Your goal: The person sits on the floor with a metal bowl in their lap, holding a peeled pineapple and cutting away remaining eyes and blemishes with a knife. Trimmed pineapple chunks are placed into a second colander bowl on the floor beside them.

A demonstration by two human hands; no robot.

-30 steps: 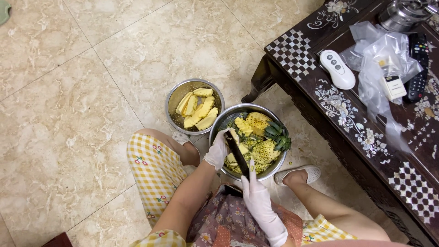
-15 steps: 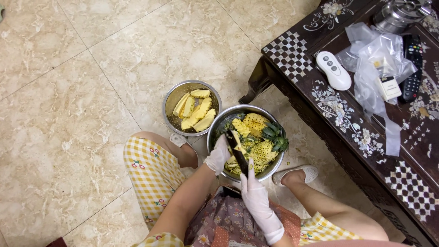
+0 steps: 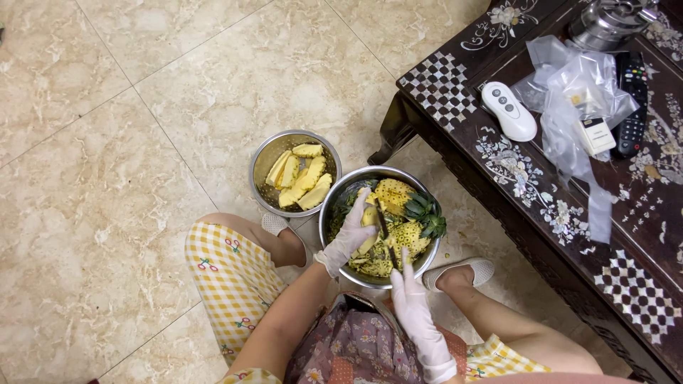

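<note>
A steel bowl (image 3: 334, 206) on the floor holds pineapple peels, a peeled pineapple (image 3: 395, 193) and a green crown (image 3: 427, 215). My left hand (image 3: 352, 231), in a white glove, holds a yellow pineapple piece over the bowl. My right hand (image 3: 409, 299), also gloved, grips a dark knife (image 3: 384, 235) whose blade rests against that piece. A smaller steel colander (image 3: 265, 162) just left of the bowl contains several cut pineapple wedges (image 3: 302, 178).
A dark inlaid low table (image 3: 569, 213) stands to the right, carrying a white remote (image 3: 509, 110), a black remote (image 3: 631, 103), a clear plastic bag (image 3: 576, 99) and a steel pot (image 3: 605, 21). My knees and white slippers flank the bowl on beige floor tiles.
The knife blade has shifted slightly within the bowl against the piece in my left hand. The view has drifted a little; bowls stay put.
</note>
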